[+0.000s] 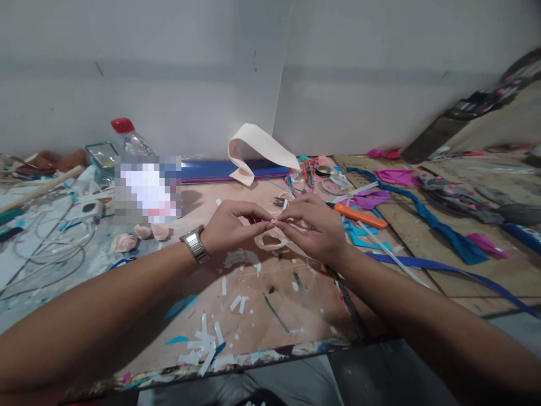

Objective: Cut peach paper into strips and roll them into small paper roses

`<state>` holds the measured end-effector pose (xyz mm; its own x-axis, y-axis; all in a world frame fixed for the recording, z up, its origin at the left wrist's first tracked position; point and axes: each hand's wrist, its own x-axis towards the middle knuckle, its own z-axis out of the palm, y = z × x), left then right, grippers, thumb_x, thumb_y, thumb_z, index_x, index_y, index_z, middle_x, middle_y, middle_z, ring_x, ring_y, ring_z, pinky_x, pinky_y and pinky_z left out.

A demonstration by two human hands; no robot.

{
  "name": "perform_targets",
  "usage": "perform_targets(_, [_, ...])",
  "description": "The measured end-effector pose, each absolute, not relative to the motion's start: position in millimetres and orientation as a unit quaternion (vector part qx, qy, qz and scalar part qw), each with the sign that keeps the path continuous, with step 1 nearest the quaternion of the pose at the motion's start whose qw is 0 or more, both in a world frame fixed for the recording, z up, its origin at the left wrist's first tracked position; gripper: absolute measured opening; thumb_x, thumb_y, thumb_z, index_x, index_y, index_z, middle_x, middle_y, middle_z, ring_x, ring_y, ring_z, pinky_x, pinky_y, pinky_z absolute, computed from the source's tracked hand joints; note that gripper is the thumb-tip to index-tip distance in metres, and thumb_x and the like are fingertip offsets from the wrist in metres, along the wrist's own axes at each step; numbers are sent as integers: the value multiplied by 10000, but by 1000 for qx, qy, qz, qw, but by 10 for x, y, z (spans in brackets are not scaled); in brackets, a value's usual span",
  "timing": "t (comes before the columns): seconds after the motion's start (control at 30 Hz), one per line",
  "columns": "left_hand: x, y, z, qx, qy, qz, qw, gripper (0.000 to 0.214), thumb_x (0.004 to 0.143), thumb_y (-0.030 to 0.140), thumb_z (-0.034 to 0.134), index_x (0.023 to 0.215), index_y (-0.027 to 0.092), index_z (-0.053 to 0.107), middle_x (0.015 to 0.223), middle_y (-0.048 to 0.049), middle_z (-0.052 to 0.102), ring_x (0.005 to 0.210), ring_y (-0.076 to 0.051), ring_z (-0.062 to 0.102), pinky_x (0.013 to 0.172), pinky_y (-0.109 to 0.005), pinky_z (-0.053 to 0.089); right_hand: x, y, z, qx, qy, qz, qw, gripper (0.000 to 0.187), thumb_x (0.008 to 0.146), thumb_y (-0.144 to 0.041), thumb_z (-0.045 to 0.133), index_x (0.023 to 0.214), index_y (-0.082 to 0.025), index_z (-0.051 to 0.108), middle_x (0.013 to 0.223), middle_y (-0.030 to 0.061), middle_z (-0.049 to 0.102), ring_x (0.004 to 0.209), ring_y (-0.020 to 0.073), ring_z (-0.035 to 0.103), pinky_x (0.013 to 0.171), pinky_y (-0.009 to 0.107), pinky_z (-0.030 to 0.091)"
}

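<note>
My left hand (234,225), with a metal-band watch (195,245) on its wrist, is closed in a pinch between thumb and forefinger. My right hand (319,228) pinches from the other side, and the fingertips of both meet. Between them is the small curled end of a pale cream strip (270,243), whose loose length loops down beneath the right fingers. Whether it is ribbon or paper I cannot tell. Left of my left wrist lie cream fabric-like roses (124,242). A wider cream strip (262,141) stands curled behind my hands.
An orange-handled cutter (361,215) lies beyond my right hand, near a blue ribbon (448,268). White paper scraps (203,344) litter the front edge. A red-capped bottle (133,138) stands back left, cables (51,254) at left, and a cardboard sheet (460,282) at right.
</note>
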<state>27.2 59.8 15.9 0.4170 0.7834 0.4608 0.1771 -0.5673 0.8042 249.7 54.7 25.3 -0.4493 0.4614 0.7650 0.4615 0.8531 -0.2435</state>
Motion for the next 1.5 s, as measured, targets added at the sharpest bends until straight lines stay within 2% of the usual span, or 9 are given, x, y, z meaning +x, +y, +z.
perform_targets(0.2, [266,625,141,767,289,455,347,218,867,319,778,1036,188,820,1016,-90,813,833,-153,743,733,-230,578,2498,554,237,-265,-851,10,454,35,906,-253,730,885,-225,727,792,28,766,788,204,662,779,373,503])
perform_targets(0.4, [266,622,162,768,277,472,332,127,850,279,797,927,182,823,889,-66,804,755,-123,715,671,-209,549,2497,558,232,-264,-848,9,460,62,893,-279,751,863,-232,722,762,27,746,779,207,652,776,374,497])
perform_targets(0.7, [260,601,201,767,298,457,338,171,842,319,799,825,150,776,809,-57,758,701,-112,658,659,-223,524,2503,541,259,-271,-852,0,449,48,887,-258,739,857,-225,719,760,30,743,788,214,648,764,374,497])
perform_targets(1.5, [257,602,217,765,288,425,388,198,838,321,801,812,131,752,800,-69,743,719,-129,653,682,-248,513,2491,532,252,-251,-859,11,446,40,894,-239,713,857,-226,707,744,23,735,779,208,638,759,369,503])
